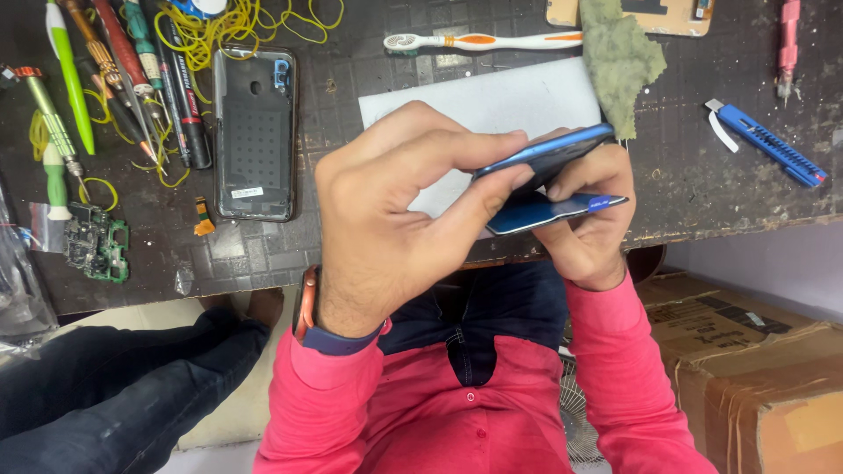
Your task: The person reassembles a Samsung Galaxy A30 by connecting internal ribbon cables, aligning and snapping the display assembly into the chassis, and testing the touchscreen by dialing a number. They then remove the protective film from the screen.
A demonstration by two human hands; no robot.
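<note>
The person is holding a blue phone (549, 154) edge-on above the near edge of the counter (685, 184), over their own lap. The left hand (395, 211) is pinching its end between thumb and forefinger, a tight closed grip. The right hand (584, 233) is wrapping under the phone from the far side, fingers curled shut around the body and around a thin blue plastic card (558, 211) that is sitting just below the phone, seemingly wedged at its seam.

The risk is plain. The phone is hanging past the counter edge, so a slip of either grip would likely be dropping it toward the floor, not onto the white pad (492, 101) just behind the phone. Forcing the card too deep or twisting it could be cracking the panel or bending the card — and the pinch at one end is giving little control against that.

Much is hidden. The left hand is covering most of the phone, so whether the back is already lifting cannot be told. How far the card is inserted is unclear. The right hand's fingertips are out of sight under the phone. Left of the phone, a bare phone frame (255, 132) is lying flat on the counter, well apart.
</note>
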